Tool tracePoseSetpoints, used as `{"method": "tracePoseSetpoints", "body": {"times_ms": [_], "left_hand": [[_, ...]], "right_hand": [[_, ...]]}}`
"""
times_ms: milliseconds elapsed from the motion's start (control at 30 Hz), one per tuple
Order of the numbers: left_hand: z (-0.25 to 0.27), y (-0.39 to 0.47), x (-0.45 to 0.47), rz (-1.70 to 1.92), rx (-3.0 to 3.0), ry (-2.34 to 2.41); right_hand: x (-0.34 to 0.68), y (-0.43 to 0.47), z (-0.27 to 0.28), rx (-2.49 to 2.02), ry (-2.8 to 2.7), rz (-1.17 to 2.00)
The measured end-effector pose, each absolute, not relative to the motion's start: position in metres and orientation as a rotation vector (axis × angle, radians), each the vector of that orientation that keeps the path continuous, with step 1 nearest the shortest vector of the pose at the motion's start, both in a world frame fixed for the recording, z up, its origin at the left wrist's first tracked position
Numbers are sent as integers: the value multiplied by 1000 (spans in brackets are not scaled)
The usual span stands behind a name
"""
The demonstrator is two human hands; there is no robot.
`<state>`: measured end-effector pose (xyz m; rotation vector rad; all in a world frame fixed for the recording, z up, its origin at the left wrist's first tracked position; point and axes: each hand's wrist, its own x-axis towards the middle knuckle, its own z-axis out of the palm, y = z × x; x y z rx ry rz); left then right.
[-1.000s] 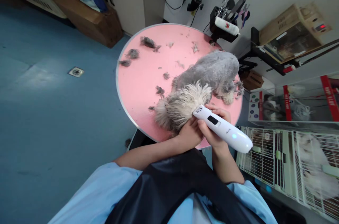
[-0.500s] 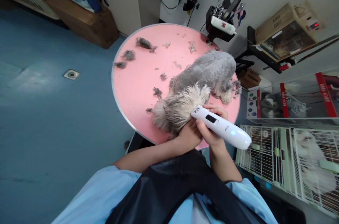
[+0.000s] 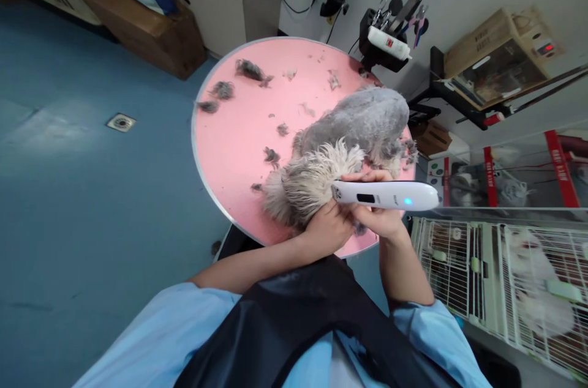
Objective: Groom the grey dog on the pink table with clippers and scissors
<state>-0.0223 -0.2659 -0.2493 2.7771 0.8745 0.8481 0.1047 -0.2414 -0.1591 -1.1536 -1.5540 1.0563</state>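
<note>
Gripping clippers (image 3: 395, 195) in right hand (image 3: 384, 221), pointing lengthwise toward 9 o'clock at dog's head (image 3: 315, 183), with left hand (image 3: 327, 231) nearer, hold unclear.

1. This looks like a pet grooming room, perhaps part of a shop.
2. A dog (image 3: 362, 119) with a closely clipped grey back is on a round pink counter (image 3: 239, 155).
3. Tufts of cut fur (image 3: 250, 70) lie scattered there.
4. A white clipper (image 3: 390, 194) meets the dog's shaggy head.
5. A black holder (image 3: 383, 61) at the counter's far edge carries scissors (image 3: 380, 13).
6. Wire cages (image 3: 491, 281) stand nearby, a white animal (image 3: 533, 262) behind the bars.
</note>
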Motion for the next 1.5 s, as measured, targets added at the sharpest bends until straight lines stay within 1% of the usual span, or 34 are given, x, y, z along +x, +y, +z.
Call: {"method": "tracePoseSetpoints", "body": {"times_ms": [67,200,333,400,500,567,633,700,767,833,1100,1333,1500], "left_hand": [[-248,-264,-22,855,2776,873],[-247,-262,-20,904,2783,880],[-244,-265,-26,971,2707,903],[-240,-268,-37,1091,2607,848],[-232,-264,-57,1387,2394,661],[-231,-252,-67,1502,2243,733],[-235,-236,-69,1439,2147,968],[-242,-220,-66,1279,2119,1139],[-249,-209,-62,1168,2139,1174],[-253,-204,-60,1134,2171,1161],[-255,-201,-60,1174,2245,1073],[-257,-200,-57,1200,2238,1056],[-257,-201,-55,1244,2224,1048]], "right_hand": [[102,-238,-158,-1130,-1581,1114],[98,-234,-158,-1112,-1586,1048],[99,-234,-159,-1112,-1556,1125],[104,-234,-158,-1087,-1481,1068],[119,-233,-155,-1052,-1294,1005],[129,-231,-152,-1062,-1224,1053],[135,-230,-148,-1108,-1238,1091],[134,-228,-144,-1157,-1299,1076],[130,-225,-140,-1181,-1378,1067],[122,-221,-136,-1201,-1458,1095],[111,-214,-121,-1226,-1763,1088],[104,-217,-124,-1242,-1944,1006],[98,-215,-125,-1267,-1911,893]]}}
